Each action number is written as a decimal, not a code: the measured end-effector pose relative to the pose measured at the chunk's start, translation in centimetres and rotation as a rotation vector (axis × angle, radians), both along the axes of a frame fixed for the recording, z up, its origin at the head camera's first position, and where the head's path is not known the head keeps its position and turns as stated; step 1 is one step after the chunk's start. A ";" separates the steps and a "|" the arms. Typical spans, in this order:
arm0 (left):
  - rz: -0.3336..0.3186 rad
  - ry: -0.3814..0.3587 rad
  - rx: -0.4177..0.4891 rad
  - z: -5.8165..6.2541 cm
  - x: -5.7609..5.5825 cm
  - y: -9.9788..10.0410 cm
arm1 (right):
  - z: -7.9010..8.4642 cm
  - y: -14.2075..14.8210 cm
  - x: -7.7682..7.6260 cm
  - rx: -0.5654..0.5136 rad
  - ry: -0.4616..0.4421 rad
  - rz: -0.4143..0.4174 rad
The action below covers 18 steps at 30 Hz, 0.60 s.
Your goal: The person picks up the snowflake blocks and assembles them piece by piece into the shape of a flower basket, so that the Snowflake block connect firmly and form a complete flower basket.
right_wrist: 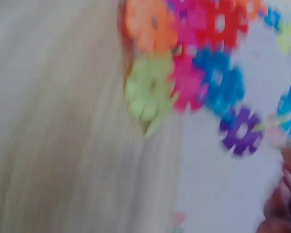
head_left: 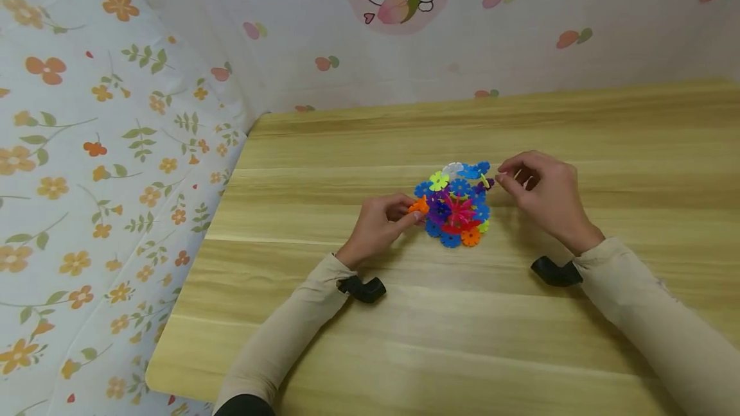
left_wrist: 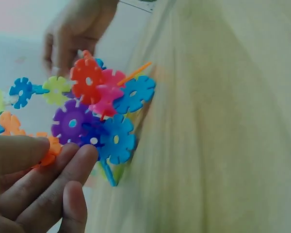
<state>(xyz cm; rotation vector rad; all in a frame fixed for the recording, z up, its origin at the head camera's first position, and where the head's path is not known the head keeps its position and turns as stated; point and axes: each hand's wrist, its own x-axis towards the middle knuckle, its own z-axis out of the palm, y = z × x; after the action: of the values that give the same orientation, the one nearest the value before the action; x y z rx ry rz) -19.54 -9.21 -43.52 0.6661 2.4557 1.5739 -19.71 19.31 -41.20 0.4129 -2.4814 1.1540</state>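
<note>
A cluster of interlocked, notched flower-shaped plastic discs [head_left: 459, 188] in blue, purple, red, pink, orange, yellow-green and white stands before me. At its left side my left hand [head_left: 378, 223] pinches an orange disc [left_wrist: 52, 150] between thumb and fingers. My right hand [head_left: 546, 198] is just off the right side, fingers loosely bent, with nothing visible between them. Its fingertips are close to a small purple disc [right_wrist: 241, 130] joined to a yellow one. Red and pink discs [head_left: 460, 210] fill the cluster's front. The right wrist view is blurred, and only part of the hand shows there.
The wood-grain table [head_left: 439, 332] lies under both hands. Behind it hangs a pale printed cloth [head_left: 289, 11], and a floral cloth [head_left: 104, 185] covers the left side. Dark curved pieces [head_left: 364, 289] stick out at both wrists.
</note>
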 end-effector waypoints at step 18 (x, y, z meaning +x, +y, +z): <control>0.048 0.029 0.062 0.1 1.1 0.9 | -0.5 -8.2 3.2 0.483 0.076 0.131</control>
<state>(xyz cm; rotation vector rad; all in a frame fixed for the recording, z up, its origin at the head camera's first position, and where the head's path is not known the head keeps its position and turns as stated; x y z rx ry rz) -18.46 -8.32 -43.45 0.6489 2.4700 1.6756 -16.46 11.13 -41.73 0.7427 -2.6817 0.5531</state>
